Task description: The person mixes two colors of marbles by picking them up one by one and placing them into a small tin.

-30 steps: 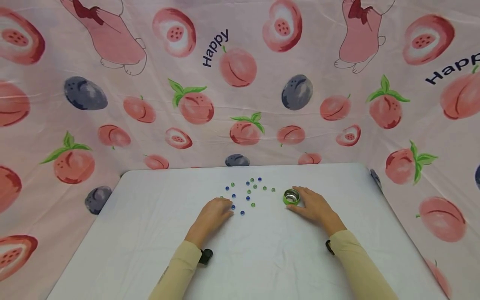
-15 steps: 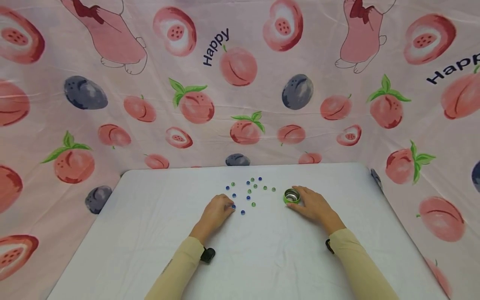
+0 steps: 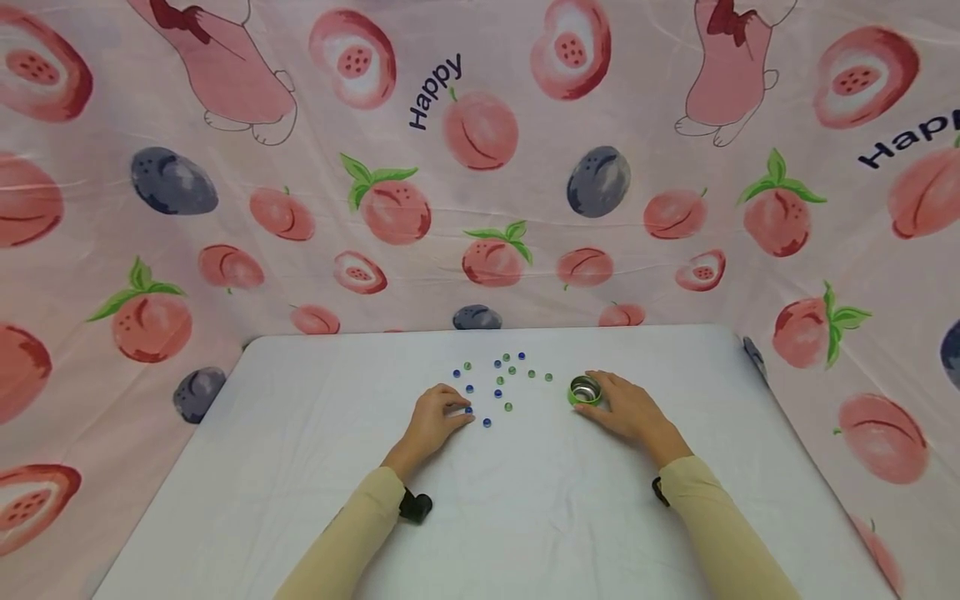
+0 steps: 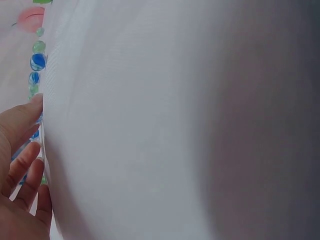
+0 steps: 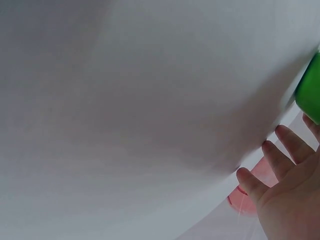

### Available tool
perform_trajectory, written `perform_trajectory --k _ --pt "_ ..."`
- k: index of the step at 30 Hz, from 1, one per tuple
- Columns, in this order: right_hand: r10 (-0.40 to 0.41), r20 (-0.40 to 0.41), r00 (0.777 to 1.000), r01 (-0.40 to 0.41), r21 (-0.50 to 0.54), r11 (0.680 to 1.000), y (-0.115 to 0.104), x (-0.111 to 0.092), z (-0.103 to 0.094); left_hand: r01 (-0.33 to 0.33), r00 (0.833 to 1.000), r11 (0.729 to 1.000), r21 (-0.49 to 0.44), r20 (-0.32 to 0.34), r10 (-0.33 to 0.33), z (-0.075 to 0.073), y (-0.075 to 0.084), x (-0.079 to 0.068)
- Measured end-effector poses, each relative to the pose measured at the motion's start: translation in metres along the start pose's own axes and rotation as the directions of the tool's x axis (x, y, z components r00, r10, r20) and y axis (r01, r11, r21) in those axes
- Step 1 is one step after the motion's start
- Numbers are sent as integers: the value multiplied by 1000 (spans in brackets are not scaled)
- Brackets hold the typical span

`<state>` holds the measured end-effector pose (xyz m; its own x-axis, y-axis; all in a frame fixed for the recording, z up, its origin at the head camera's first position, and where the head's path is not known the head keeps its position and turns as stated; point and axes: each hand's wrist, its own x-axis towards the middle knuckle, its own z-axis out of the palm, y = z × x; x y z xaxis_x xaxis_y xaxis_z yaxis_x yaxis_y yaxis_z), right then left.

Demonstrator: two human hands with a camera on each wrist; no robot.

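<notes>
My left hand (image 3: 433, 421) reaches low to the tabletop, thumb and forefinger apart on either side of a blue marble (image 3: 468, 410). The left wrist view shows the same hand (image 4: 24, 165) with its fingers spread, and glass marbles (image 4: 37, 62) along the table beyond. My right hand (image 3: 630, 412) holds a small round green cup (image 3: 574, 398) with a silvery inside, thumb in front and fingers around the far side. In the right wrist view, only part of that green cup (image 5: 310, 92) shows past the hand (image 5: 290, 190). No contents can be made out inside it.
Several blue and green marbles lie scattered between the hands, such as a green marble (image 3: 508, 407) and a blue marble (image 3: 487, 422). They rest on a white-covered table (image 3: 525, 517). A fruit-print curtain (image 3: 525, 192) borders its back and sides.
My left hand has shifted slightly right to the blue marble, its thumb and forefinger parting. A green marble seen beside its fingers is no longer visible. My right hand and the cup have stayed put.
</notes>
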<state>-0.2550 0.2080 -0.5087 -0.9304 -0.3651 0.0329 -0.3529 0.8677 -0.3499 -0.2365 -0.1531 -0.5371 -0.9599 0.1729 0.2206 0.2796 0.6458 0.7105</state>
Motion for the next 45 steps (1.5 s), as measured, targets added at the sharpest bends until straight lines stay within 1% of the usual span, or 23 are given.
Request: perform_trajectory --k 6,15,18,25,30,35,42,45 --pt "-6 -11 1000 6 11 1000 -3 -1 -1 -10 1000 1000 -22 -23 10 2 -2 -1" --pt "3 -14 1000 -3 10 1000 -4 -3 -1 -36 998 999 -41 -58 33 2 -1 -4" --pt "7 -9 1000 -7 12 1000 -3 -2 -1 -10 999 998 -67 -45 7 0 0 -3" --pt "14 -8 1000 -14 21 1000 -2 0 -1 10 999 997 -74 -39 -12 -4 2 -1" --pt "14 -17 1000 -13 23 1000 -2 0 0 25 999 995 -97 -26 -28 -9 10 1" --pt "24 -12 1000 -24 28 999 1 1 3 45 999 991 -127 -8 -47 -11 18 4" --pt "59 -8 998 -58 129 990 6 2 6 27 1000 986 -165 10 -26 -8 25 13" --pt "59 -8 998 -57 160 985 7 1 6 28 1000 985 -169 18 -25 -7 30 16"
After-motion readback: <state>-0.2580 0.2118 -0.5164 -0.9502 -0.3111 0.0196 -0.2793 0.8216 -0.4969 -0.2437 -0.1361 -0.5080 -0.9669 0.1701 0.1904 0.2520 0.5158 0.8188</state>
